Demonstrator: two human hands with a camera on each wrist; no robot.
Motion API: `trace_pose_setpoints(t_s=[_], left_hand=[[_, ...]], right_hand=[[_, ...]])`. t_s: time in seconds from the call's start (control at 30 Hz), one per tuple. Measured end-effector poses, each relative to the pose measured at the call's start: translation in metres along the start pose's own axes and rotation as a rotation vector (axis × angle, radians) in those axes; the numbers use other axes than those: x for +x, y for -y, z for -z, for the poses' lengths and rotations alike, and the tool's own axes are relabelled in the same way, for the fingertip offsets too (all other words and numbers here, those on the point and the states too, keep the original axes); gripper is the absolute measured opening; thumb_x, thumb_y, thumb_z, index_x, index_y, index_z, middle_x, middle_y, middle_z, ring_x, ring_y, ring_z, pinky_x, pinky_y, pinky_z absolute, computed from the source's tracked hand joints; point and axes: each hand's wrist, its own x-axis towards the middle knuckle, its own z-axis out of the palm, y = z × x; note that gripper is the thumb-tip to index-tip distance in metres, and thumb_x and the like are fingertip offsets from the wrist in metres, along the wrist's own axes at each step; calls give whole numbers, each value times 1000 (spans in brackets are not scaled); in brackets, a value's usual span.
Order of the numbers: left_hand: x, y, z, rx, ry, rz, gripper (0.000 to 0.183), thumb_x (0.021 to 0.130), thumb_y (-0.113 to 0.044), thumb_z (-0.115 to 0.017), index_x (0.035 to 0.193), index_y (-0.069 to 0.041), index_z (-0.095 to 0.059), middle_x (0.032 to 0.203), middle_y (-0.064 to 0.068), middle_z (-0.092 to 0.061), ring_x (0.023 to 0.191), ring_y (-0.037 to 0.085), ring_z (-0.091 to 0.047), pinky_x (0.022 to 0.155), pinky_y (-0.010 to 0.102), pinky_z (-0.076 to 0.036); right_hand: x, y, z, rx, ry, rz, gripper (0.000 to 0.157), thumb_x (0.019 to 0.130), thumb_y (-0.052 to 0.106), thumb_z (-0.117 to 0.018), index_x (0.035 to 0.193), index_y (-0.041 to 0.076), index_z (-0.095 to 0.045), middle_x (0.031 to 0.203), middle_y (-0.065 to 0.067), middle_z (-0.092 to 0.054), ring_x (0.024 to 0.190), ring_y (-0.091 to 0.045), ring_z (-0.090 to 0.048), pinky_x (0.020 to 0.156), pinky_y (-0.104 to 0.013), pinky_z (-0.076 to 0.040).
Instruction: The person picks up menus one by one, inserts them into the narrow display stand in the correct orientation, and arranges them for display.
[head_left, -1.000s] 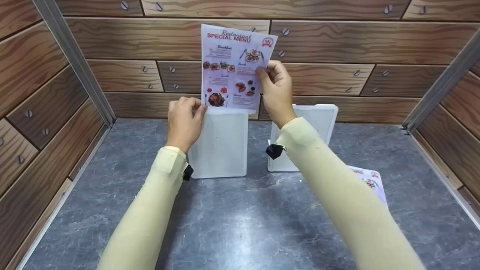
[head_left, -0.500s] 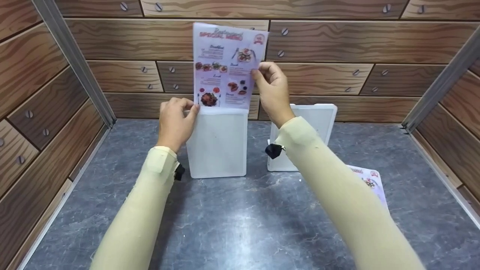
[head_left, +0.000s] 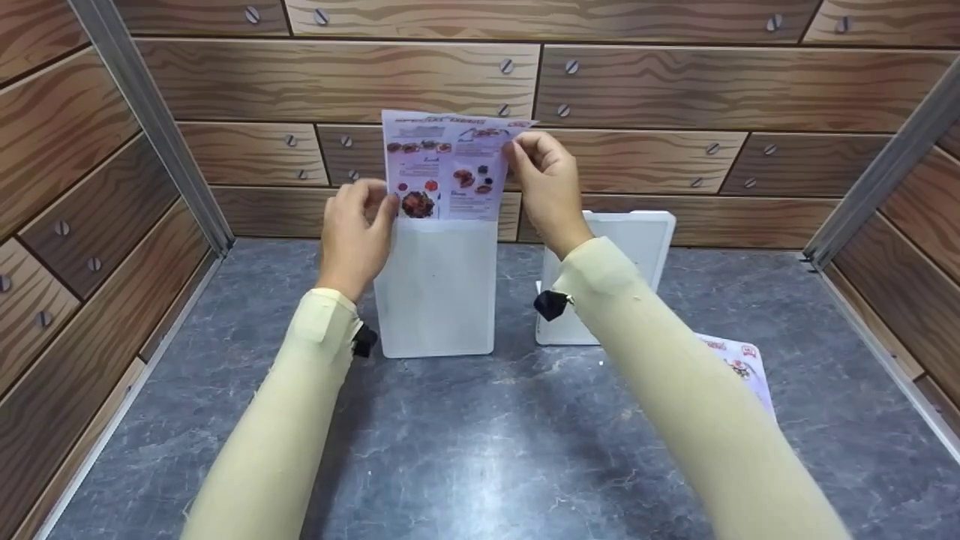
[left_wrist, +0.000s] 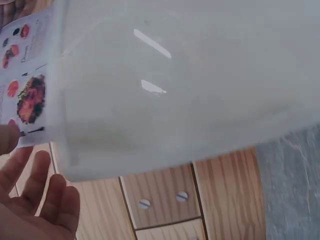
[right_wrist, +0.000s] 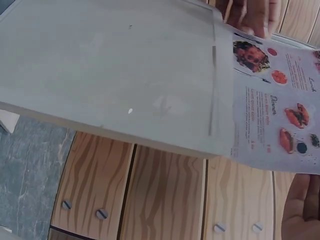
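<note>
A printed menu sheet [head_left: 420, 176] stands above a white upright display stand [head_left: 435, 292], its lower edge meeting the stand's top edge. Whether that edge sits inside the stand, I cannot tell. The sheet's upper part bends, so its heading looks foreshortened. My left hand [head_left: 354, 236] pinches the sheet's lower left edge between thumb and fingers, beside the stand's top corner. On the other side, my right hand [head_left: 551, 187] pinches the right edge higher up. The left wrist view shows my left thumb on the print [left_wrist: 31, 100]; the right wrist view has the stand's smooth panel [right_wrist: 115, 75].
A second white stand [head_left: 630, 232] rises behind my right forearm and is partly covered by it. Another menu sheet [head_left: 742, 367] lies on the grey marbled table [head_left: 465, 457] at the right. Wood-patterned walls [head_left: 675, 90] enclose the back and sides.
The sheet and my left hand first shifted left. Since then the sheet's top has bent over and dropped lower in view, and my left hand has risen slightly.
</note>
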Motion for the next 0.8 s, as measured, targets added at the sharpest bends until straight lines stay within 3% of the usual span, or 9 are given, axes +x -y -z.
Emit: trace_pose_setpoints(t_s=[0.2, 0.3, 0.8], left_hand=[[8, -8, 3, -195, -99, -4, 16, 96, -24, -56, 104, -11, -61, 96, 2, -61, 89, 14, -55, 82, 29, -43], [11, -10, 4, -241, -124, 19, 14, 96, -22, -56, 102, -10, -61, 95, 2, -61, 87, 13, -56, 79, 28, -45], [14, -15, 15, -252, -156, 60, 15, 95, -22, -57, 97, -8, -62, 89, 4, -61, 81, 13, -55, 74, 25, -43]], right_hand=[[-1, 9, -6, -66, 22, 24, 17, 94, 1, -54, 99, -15, -59, 91, -15, -61, 83, -25, -54, 71, -22, -47], [-1, 10, -8, -85, 27, 4, 18, 94, 1, -54, 100, -16, -58, 93, -19, -61, 83, -27, -55, 70, -22, -47], [14, -13, -8, -28, 27, -67, 13, 93, 9, -59, 93, -3, -64, 85, -8, -62, 76, -18, -59, 72, -30, -52]])
